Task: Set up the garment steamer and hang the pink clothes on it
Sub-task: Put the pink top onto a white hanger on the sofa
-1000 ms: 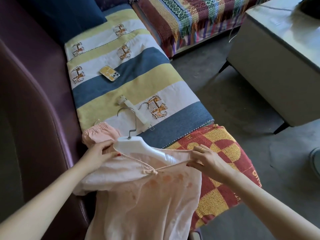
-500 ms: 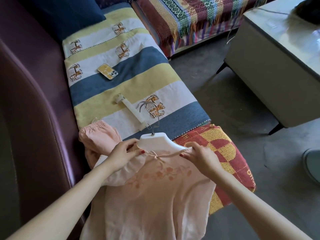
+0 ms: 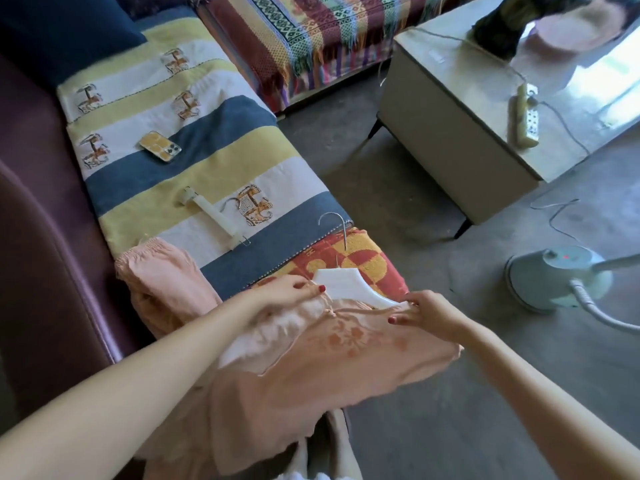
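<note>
Shifted right since half a second ago: pink top [image 3: 332,351] and white hanger [image 3: 349,285], now at centre frame over sofa [image 3: 52,271] edge. Steamer base [image 3: 557,275] at right on floor, well apart. Left hand [image 3: 287,292] pinching collar fabric; right hand [image 3: 426,311] pinching opposite shoulder over hanger arm. Risk: shoulder slipping off hanger if fabric tugged unevenly; hook [image 3: 334,225] snagging on throw.

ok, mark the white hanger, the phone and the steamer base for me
white hanger [image 3: 346,284]: head view, on its flat white neck above the collar.
phone [image 3: 160,146]: head view, middle of its yellow back.
steamer base [image 3: 554,278]: head view, on the round pale blue housing.
</note>
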